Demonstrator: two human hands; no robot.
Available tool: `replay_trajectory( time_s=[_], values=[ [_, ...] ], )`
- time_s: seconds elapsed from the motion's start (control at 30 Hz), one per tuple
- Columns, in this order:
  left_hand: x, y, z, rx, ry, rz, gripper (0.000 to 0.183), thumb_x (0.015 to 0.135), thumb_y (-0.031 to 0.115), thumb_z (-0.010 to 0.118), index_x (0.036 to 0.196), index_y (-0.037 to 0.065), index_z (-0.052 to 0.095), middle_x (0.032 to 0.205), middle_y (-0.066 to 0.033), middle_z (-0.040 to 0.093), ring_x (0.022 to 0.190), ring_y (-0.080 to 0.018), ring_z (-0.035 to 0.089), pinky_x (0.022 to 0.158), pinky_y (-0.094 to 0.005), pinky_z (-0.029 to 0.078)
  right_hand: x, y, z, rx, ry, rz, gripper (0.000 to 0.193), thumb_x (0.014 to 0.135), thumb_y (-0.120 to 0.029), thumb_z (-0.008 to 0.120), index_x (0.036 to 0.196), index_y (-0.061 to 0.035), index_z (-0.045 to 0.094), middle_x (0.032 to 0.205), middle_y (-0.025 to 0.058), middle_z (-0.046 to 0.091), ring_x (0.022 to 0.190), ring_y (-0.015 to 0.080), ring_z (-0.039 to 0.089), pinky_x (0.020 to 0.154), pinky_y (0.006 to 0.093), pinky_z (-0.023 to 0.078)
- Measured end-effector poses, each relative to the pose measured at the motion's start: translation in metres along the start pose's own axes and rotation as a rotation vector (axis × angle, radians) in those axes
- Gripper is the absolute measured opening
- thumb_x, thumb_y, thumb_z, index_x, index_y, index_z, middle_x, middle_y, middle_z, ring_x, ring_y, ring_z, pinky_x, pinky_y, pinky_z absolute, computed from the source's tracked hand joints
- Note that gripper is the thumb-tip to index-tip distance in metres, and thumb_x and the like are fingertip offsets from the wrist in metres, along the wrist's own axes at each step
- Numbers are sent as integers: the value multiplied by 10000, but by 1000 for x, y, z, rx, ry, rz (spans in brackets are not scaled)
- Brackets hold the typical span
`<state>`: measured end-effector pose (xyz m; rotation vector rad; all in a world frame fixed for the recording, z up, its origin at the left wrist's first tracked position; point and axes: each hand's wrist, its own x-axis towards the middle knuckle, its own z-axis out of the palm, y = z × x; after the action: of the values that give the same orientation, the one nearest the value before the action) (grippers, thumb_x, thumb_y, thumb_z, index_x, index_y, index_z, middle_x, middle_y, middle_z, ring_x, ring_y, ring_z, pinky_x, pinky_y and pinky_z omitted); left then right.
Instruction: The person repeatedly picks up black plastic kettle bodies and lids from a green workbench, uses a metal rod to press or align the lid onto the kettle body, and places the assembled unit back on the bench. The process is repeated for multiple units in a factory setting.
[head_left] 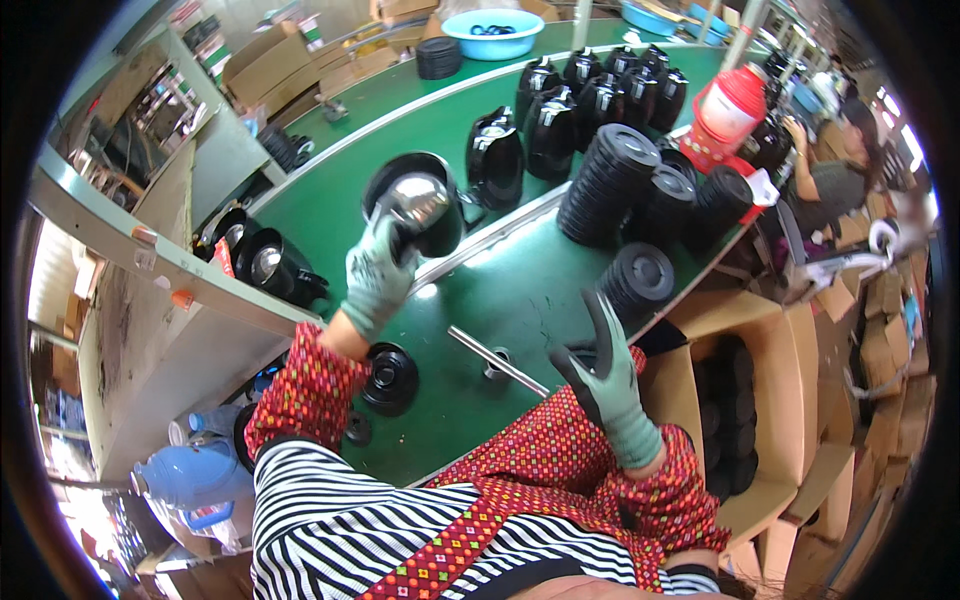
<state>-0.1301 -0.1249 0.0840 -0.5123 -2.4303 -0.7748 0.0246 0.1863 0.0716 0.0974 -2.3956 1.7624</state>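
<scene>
In my gloved left hand (375,268) is a black jug body (435,232), tilted so that its shiny metal inside shows. My fingers are closed on its near edge, above the green work surface (455,300). My right hand (605,378), also gloved, is raised with its fingers spread and nothing in it. Just beyond it stands a stack of black round lids (640,277). Between my hands a metal rod (497,360) lies by a small metal ring (496,363). A black round part (389,377) rests below my left wrist.
Several upright black jugs (495,165) stand on the green belt, beside tall lid stacks (607,185). A red container (722,115) is behind them. At right sits an open carton (780,380) of black parts; another person (845,170) works beyond. A blue jug (195,472) is at lower left.
</scene>
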Motion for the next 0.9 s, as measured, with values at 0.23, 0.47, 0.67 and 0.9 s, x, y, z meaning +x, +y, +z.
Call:
replay_trajectory(
  time_s=[0.23,0.47,0.67,0.9],
  values=[
    [-47,139,-26,-219,-385,405,368,795,94,830,1126,77,671,1488,-260,569,832,-366,759,698,-399,615,23,-55,-23,384,-86,342,768,936,-383,824,1530,-27,492,1293,76,679,951,121,659,848,277,563],
    [-80,155,-12,-826,-327,267,644,876,-29,744,1476,-7,508,1409,-305,611,947,-217,757,746,-309,595,-76,-25,-86,668,91,364,616,966,-336,787,1425,24,588,1308,94,691,1166,178,665,1004,319,535],
    [-96,117,66,-1254,-872,-42,643,1039,143,642,1608,42,360,1581,-213,455,1323,-279,558,1070,-395,492,-165,57,-147,1074,-1,457,659,1013,-441,627,1487,8,534,1415,185,637,1251,311,650,1102,466,509],
    [-140,142,96,-2089,-1333,-558,653,1089,249,577,1632,10,304,1644,-216,392,1516,-326,416,1240,-435,389,-69,-36,-104,724,-339,372,797,910,-431,804,1499,24,520,1356,107,671,1247,204,619,1071,367,496]
  ],
)
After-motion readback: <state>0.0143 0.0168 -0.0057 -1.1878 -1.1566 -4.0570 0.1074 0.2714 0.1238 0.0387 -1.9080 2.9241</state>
